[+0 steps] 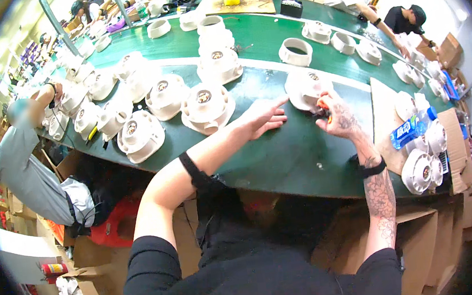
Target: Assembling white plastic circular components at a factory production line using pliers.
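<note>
At the bench's near side, a white round plastic housing [303,87] with a small round brown-and-white piece on top stands in front of me. My right hand [345,120] is closed around an orange-and-black hand tool [324,108], held against the near right side of this housing. The tool's tip is too small and dark to make out. To the left of the housing, my left hand [267,118] lies low over the green bench [271,161], its fingers stretched out and nothing in them. Its fingertips come close to the housing's edge; I cannot tell whether they touch.
Several similar white housings [208,105] crowd the bench to my left. White rings [295,52] and parts sit on the green belt [260,38] beyond. At right are cardboard [385,126], a blue-labelled bottle [414,128] and more housings. A co-worker [34,154] works at left.
</note>
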`<action>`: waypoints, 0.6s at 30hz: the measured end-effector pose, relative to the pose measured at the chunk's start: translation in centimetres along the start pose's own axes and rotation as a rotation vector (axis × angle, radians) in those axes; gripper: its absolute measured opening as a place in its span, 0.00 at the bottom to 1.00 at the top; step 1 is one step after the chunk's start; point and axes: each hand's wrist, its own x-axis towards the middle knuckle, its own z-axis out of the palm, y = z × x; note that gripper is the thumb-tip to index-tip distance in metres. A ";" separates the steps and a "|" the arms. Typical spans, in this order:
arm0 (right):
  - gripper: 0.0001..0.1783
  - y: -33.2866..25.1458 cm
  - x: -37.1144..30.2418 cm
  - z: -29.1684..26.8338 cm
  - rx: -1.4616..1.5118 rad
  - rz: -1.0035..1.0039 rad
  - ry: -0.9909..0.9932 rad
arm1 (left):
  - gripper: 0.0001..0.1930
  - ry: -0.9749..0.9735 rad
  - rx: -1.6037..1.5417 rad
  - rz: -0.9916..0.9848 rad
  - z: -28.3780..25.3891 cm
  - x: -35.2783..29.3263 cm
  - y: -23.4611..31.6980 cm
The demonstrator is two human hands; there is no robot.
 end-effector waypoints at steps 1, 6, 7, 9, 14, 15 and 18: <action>0.23 -1.0 0.2 -0.2 0.037 -0.041 0.015 | 0.33 0.038 -0.057 -0.051 -0.1 1.6 0.0; 0.23 -6.8 0.7 -1.7 0.120 -0.102 -0.095 | 0.34 0.000 -0.217 0.053 -1.0 6.9 1.0; 0.22 -6.8 0.8 -2.2 0.187 -0.107 -0.135 | 0.33 0.067 -0.205 0.170 -0.2 7.5 2.0; 0.22 -6.7 1.3 -3.0 0.173 -0.157 -0.068 | 0.30 0.284 -0.001 0.202 0.8 8.1 3.6; 0.21 -3.5 5.2 -4.4 -0.135 -0.048 0.156 | 0.31 0.353 0.410 0.540 -1.0 10.5 5.7; 0.22 -2.8 5.9 -4.6 -0.243 -0.045 0.226 | 0.30 0.341 0.429 0.496 -1.4 10.9 6.1; 0.22 -1.0 7.0 -3.9 -0.332 0.014 0.295 | 0.30 0.343 0.472 0.397 -1.4 10.0 7.1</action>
